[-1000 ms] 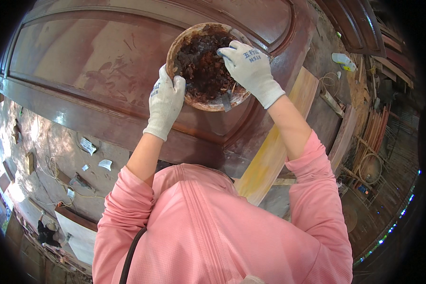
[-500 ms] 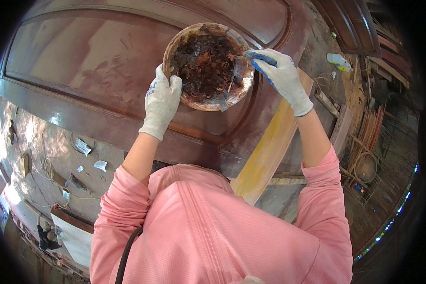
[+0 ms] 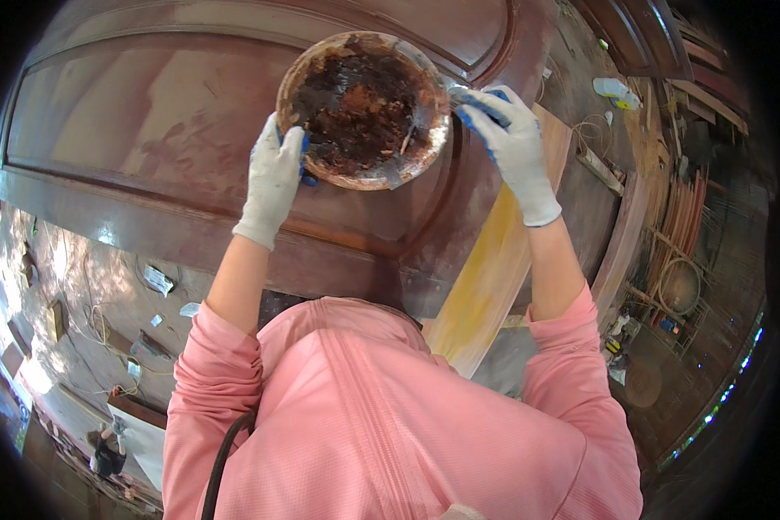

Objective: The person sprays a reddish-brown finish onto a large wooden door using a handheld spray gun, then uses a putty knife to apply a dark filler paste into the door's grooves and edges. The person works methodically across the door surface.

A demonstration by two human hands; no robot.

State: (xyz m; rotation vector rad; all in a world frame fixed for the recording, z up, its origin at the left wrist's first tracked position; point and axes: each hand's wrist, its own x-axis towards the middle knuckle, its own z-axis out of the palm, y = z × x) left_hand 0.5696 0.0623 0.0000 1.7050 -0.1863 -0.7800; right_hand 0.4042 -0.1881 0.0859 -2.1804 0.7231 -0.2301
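Note:
My left hand (image 3: 271, 186), in a white work glove with blue on the palm side, grips the left rim of a round basin (image 3: 442, 139). Dark reddish-brown, lumpy paste (image 3: 364, 113) covers its inside, and dried smears coat the rim. A thin pale stick (image 3: 406, 140) rests in the paste near the right wall. In my right hand (image 3: 507, 143), gloved alike, is a scraper (image 3: 456, 92) with a thin grey blade, closed in my fingers at the basin's right rim. Those fingers partly hide its handle. The basin is above a dark red-brown panelled wooden door (image 3: 147, 113).
A yellowish wooden board (image 3: 485, 277) slants beside the door on the right. A white and yellow bottle (image 3: 615, 91) lies on the ground beyond. More panels (image 3: 628, 39) and stacked timber (image 3: 685, 217) stand far right. At lower left, another person (image 3: 107, 455) is near a white board.
The basin and both hands have shifted left and slightly up in the picture. The scraper's blade has come from over the paste to the basin's right rim.

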